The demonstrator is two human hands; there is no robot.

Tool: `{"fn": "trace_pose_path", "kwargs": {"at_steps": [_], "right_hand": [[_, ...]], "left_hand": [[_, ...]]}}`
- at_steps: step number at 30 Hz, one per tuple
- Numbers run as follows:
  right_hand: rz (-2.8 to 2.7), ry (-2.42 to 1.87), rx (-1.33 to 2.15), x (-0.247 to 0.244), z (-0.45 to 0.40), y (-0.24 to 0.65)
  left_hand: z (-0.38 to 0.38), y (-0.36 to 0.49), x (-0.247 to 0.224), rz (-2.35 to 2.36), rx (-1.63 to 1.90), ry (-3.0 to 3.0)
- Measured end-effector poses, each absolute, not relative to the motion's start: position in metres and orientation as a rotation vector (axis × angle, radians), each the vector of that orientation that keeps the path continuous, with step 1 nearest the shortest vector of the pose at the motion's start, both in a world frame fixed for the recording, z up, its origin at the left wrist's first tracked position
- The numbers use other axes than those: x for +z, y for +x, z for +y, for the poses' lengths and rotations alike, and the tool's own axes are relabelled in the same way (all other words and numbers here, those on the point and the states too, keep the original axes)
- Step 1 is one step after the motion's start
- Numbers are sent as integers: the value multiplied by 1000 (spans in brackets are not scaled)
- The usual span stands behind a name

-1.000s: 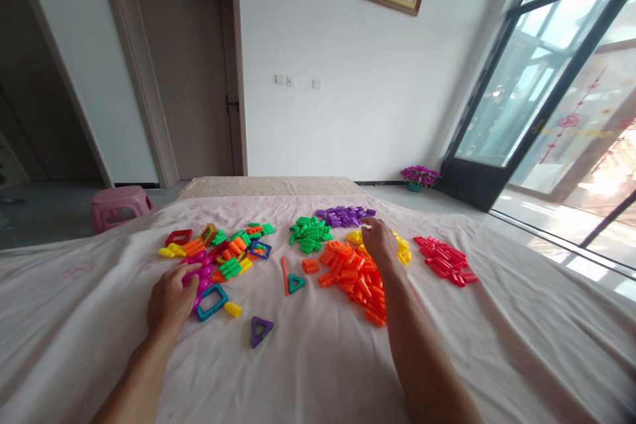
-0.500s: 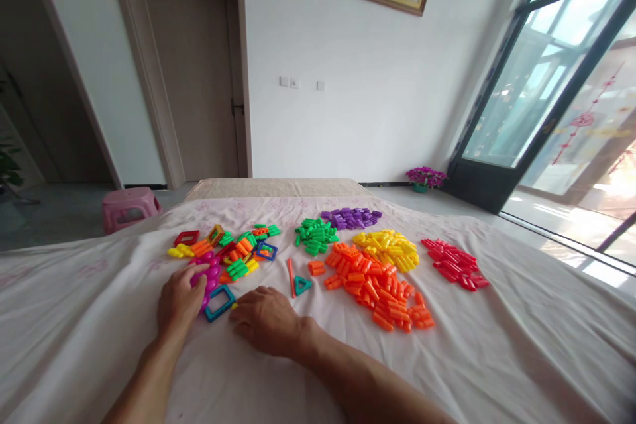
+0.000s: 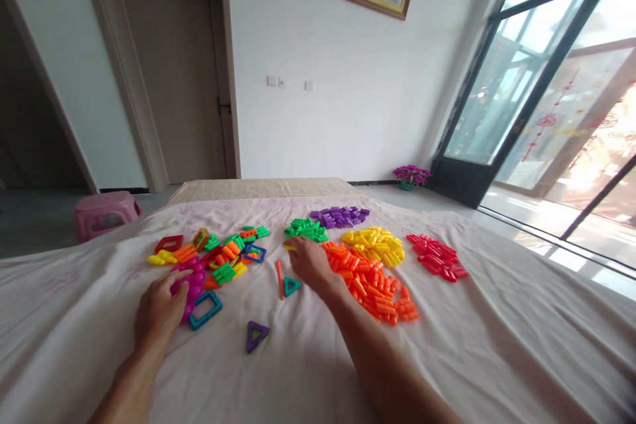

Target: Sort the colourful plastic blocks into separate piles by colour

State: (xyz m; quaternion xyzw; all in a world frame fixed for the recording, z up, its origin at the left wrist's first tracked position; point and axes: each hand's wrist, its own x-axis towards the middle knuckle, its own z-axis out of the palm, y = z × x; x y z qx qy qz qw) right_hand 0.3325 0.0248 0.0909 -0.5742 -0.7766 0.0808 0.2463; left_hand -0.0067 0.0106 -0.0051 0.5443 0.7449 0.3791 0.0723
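My left hand [image 3: 161,305] is curled against a magenta bumpy plastic toy [image 3: 193,281], thumb on its near side and fingers over it. Beside that toy lies a teal square frame tile [image 3: 205,310]. My right hand [image 3: 309,262] is closed with a small yellow plastic block [image 3: 289,248] at its fingertips, just in front of the green block pile [image 3: 307,230]. Below its wrist lie a teal triangle tile [image 3: 291,287] and a thin orange-red stick [image 3: 280,279]. A purple triangle tile [image 3: 256,336] rests nearer to me.
Sorted blocks lie in piles: purple [image 3: 340,216], yellow [image 3: 375,245], orange [image 3: 368,281] and red [image 3: 437,257]. A mixed group holds green blocks [image 3: 223,273], a blue square tile [image 3: 255,253] and a red square tile [image 3: 169,243]. A pale cloth [image 3: 199,377] covers the surface.
My right hand has moved forward and right with the yellow block, uncovering the purple triangle tile. My left hand stays on the magenta toy. The view has shifted slightly right.
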Motion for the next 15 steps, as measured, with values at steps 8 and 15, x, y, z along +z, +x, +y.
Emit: {"fn": "trace_pose_path", "kwargs": {"at_steps": [8, 15], "right_hand": [[-1563, -2138, 13, 98, 53, 457], [-1368, -2210, -105, 108, 48, 482]], "left_hand": [[4, -1, 5, 2293, 1130, 1484], [2, 4, 7, 2325, 1257, 1427]]}}
